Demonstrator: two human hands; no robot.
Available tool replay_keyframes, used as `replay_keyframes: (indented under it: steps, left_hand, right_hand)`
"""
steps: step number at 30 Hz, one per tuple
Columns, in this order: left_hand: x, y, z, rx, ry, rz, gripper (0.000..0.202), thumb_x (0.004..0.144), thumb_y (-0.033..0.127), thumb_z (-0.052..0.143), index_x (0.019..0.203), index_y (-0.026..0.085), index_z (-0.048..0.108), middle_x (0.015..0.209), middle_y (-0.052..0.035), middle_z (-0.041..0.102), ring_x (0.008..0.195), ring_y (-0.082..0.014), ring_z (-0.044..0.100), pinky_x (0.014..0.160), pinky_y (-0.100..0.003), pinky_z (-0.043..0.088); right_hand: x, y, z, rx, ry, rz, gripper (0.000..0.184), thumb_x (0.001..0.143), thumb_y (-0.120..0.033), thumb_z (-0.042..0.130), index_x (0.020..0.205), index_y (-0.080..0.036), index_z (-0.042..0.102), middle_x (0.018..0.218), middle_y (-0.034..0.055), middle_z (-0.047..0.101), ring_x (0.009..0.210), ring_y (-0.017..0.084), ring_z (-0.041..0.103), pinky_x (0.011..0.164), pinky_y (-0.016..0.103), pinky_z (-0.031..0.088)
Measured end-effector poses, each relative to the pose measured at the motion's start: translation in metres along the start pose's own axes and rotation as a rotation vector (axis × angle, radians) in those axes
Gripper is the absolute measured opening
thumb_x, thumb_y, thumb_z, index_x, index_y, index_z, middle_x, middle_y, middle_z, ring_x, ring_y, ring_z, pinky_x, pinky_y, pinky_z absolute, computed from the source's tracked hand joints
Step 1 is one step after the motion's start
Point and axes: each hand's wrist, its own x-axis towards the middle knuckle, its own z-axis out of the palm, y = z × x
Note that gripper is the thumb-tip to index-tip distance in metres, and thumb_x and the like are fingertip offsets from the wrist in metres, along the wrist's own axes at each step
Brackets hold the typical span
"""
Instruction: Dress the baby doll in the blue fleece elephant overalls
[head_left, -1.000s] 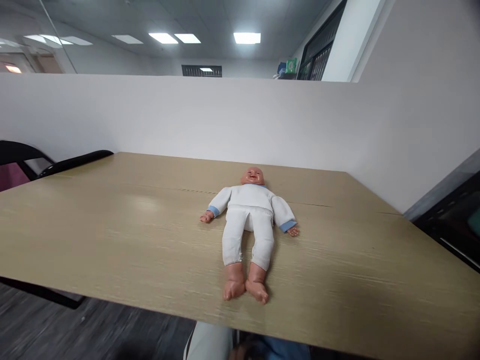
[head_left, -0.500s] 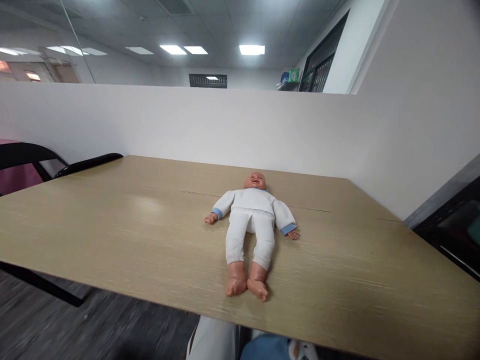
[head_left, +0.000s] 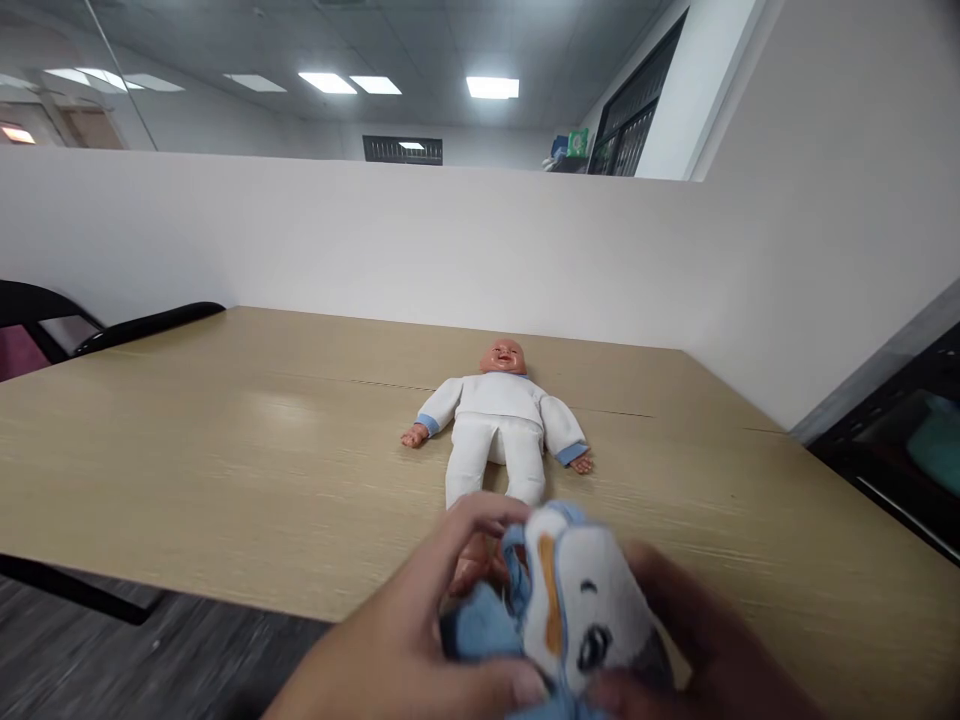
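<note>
A baby doll [head_left: 499, 420] in white clothes with blue cuffs lies on its back on the wooden table [head_left: 225, 440], head toward the partition. Close to the camera, my left hand [head_left: 420, 640] and my right hand [head_left: 697, 640] both grip a small blue and white cloth item with a cartoon face [head_left: 570, 610]. They hold it over the doll's feet, which are mostly hidden behind it. Fingers of both hands are curled round the fabric.
A white partition wall [head_left: 375, 240] runs behind the table. Black chairs [head_left: 112, 325] stand at the far left. A dark cabinet [head_left: 892, 440] sits at the right. The table's near edge runs just under my hands, with grey floor below.
Both hands have come up from under the table edge with the blue and white cloth item, now held in front of the doll's feet. The doll has not moved.
</note>
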Motion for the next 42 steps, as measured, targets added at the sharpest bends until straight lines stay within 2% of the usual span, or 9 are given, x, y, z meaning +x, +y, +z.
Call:
replay_keyframes:
  steps: [4, 6, 12, 16, 20, 26, 32, 37, 42]
  left_hand:
    - [0.056, 0.023, -0.036, -0.011, -0.036, 0.230, 0.039, 0.087, 0.029, 0.089, 0.121, 0.026, 0.070, 0.118, -0.0066, 0.067, 0.113, -0.0248, 0.064, 0.100, -0.036, 0.054]
    - [0.078, 0.034, -0.050, 0.017, -0.048, 0.331, 0.026, 0.091, 0.024, 0.085, 0.113, 0.022, 0.071, 0.111, -0.0058, 0.066, 0.107, -0.0211, 0.063, 0.093, -0.031, 0.053]
    - [0.127, 0.065, -0.081, 0.226, 0.003, 0.601, 0.018, 0.093, 0.029, 0.086, 0.105, 0.021, 0.075, 0.107, -0.0072, 0.069, 0.104, -0.0218, 0.064, 0.095, -0.035, 0.053]
    - [0.146, 0.072, -0.095, 0.278, 0.088, 0.577, 0.023, 0.094, 0.041, 0.084, 0.107, 0.024, 0.076, 0.097, -0.0053, 0.072, 0.089, -0.0197, 0.064, 0.082, -0.035, 0.052]
    - [0.158, 0.067, -0.107, 0.252, 0.079, 0.530, 0.024, 0.095, 0.042, 0.083, 0.106, 0.022, 0.075, 0.087, -0.0033, 0.071, 0.075, -0.0162, 0.060, 0.067, -0.032, 0.048]
    - [0.181, 0.052, -0.116, 0.158, 0.101, 0.575, 0.021, 0.101, 0.040, 0.074, 0.102, 0.022, 0.063, 0.089, -0.0017, 0.065, 0.079, -0.0163, 0.060, 0.072, -0.031, 0.052]
    - [0.186, 0.038, -0.117, 0.150, 0.027, 0.438, 0.019, 0.112, 0.041, 0.054, 0.107, 0.024, 0.053, 0.089, 0.0000, 0.060, 0.081, -0.0161, 0.062, 0.073, -0.029, 0.055]
    - [0.184, 0.034, -0.124, 0.194, -0.056, 0.453, 0.020, 0.112, 0.045, 0.053, 0.111, 0.025, 0.052, 0.087, 0.0000, 0.059, 0.075, -0.0157, 0.061, 0.067, -0.028, 0.053]
    - [0.186, 0.035, -0.121, 0.262, -0.041, 0.513, 0.026, 0.112, 0.048, 0.051, 0.102, 0.024, 0.050, 0.091, -0.0019, 0.055, 0.075, -0.0157, 0.056, 0.065, -0.029, 0.052]
  right_hand:
    - [0.060, -0.031, -0.021, 0.122, -0.027, -0.142, 0.078, 0.080, -0.028, 0.097, 0.147, -0.033, 0.057, 0.137, 0.0093, 0.075, 0.123, 0.031, 0.075, 0.103, 0.039, 0.065]
    - [0.091, -0.044, -0.032, 0.247, -0.122, -0.205, 0.087, 0.080, -0.022, 0.096, 0.154, -0.037, 0.052, 0.148, 0.0086, 0.069, 0.129, 0.029, 0.073, 0.106, 0.038, 0.064]
    - [0.159, -0.055, -0.055, 0.430, -0.330, -0.225, 0.083, 0.080, -0.027, 0.096, 0.153, -0.037, 0.057, 0.139, 0.0050, 0.073, 0.122, 0.030, 0.074, 0.095, 0.036, 0.065]
    - [0.189, -0.055, -0.062, 0.444, -0.325, -0.286, 0.068, 0.082, -0.032, 0.094, 0.144, -0.033, 0.067, 0.141, 0.0043, 0.071, 0.130, 0.031, 0.069, 0.104, 0.037, 0.060]
    - [0.207, -0.048, -0.064, 0.470, -0.321, -0.271, 0.070, 0.083, -0.030, 0.094, 0.145, -0.036, 0.064, 0.134, 0.0025, 0.074, 0.118, 0.026, 0.074, 0.098, 0.034, 0.061]
    - [0.220, -0.032, -0.062, 0.530, -0.298, -0.277, 0.083, 0.082, -0.038, 0.094, 0.154, -0.035, 0.053, 0.136, 0.0064, 0.075, 0.108, 0.028, 0.078, 0.087, 0.035, 0.064]
    - [0.230, -0.025, -0.062, 0.450, -0.304, -0.252, 0.102, 0.083, -0.041, 0.094, 0.167, -0.039, 0.037, 0.147, 0.0071, 0.069, 0.122, 0.030, 0.074, 0.098, 0.038, 0.062]
    - [0.235, -0.013, -0.074, 0.174, -0.281, -0.348, 0.073, 0.088, -0.037, 0.090, 0.153, -0.036, 0.057, 0.145, 0.0059, 0.070, 0.134, 0.030, 0.067, 0.116, 0.041, 0.053]
    - [0.234, -0.013, -0.077, 0.127, -0.280, -0.376, 0.077, 0.082, -0.046, 0.094, 0.150, -0.034, 0.060, 0.155, 0.0073, 0.061, 0.141, 0.035, 0.061, 0.117, 0.044, 0.053]
